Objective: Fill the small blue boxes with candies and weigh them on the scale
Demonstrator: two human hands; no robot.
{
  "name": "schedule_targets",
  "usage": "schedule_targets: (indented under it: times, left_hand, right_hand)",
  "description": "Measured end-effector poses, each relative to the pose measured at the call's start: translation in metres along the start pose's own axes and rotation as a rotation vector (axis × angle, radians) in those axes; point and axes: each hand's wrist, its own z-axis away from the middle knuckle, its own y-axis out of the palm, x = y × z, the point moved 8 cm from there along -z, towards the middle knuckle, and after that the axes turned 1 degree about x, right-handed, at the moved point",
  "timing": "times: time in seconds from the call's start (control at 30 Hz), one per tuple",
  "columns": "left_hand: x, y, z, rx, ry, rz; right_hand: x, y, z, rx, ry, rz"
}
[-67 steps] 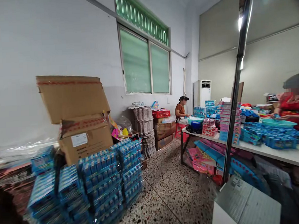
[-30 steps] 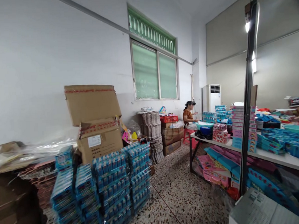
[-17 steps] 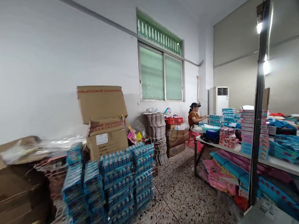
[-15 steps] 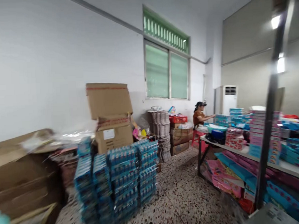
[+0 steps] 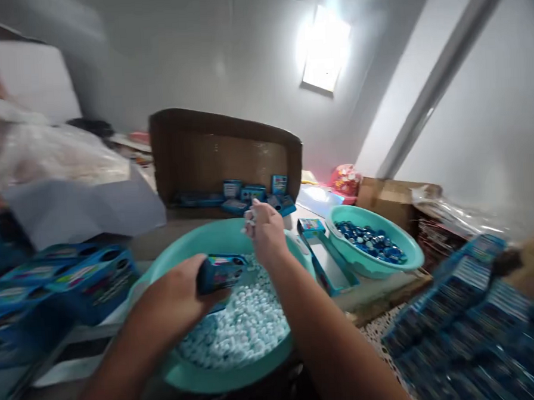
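Observation:
My left hand (image 5: 182, 291) is closed around a small blue printed box (image 5: 228, 270), which it holds over a turquoise basin (image 5: 205, 379). Small white pellets (image 5: 245, 335) fill much of the basin. Above its far right side, my right hand (image 5: 267, 233) is raised with fingers curled, and some white pellets (image 5: 249, 220) show at the fingertips. Motion blur hides the box's opening.
Behind the basin, a brown cardboard box (image 5: 188, 150) contains several small blue boxes. To the right are a long blue tray (image 5: 328, 262) and another turquoise basin (image 5: 413, 252) of shiny dark-blue pieces. Blue boxes (image 5: 96, 280) stand left; wrapped stacks (image 5: 461, 309) occupy the lower right.
The view has swung from the room, window and seated person to the basins. Both my hands are now visible, the left with a blue box and the right with white pellets.

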Motion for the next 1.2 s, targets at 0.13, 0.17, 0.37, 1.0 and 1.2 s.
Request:
schedule_targets:
  times: [0.13,0.17,0.37,1.0,1.2]
  left_hand:
    - [-0.005,0.001,0.003,0.033,-0.010,-0.126]
    - [-0.007,0.001,0.003,0.026,-0.014,-0.114]
    - [-0.006,0.000,0.005,0.087,-0.011,-0.005]
    - [0.002,0.001,0.005,0.080,-0.077,0.001]
    - [0.003,0.000,0.003,0.060,-0.070,0.045]
  right_hand:
    - [0.000,-0.003,-0.002,0.070,-0.021,-0.036]
    - [0.000,-0.002,-0.001,0.095,-0.015,-0.027]
    - [-0.011,0.011,0.010,0.142,0.044,0.014]
    - [-0.024,0.018,0.018,0.249,0.202,0.112]
    - [-0.024,0.017,0.020,0.276,0.184,0.117]
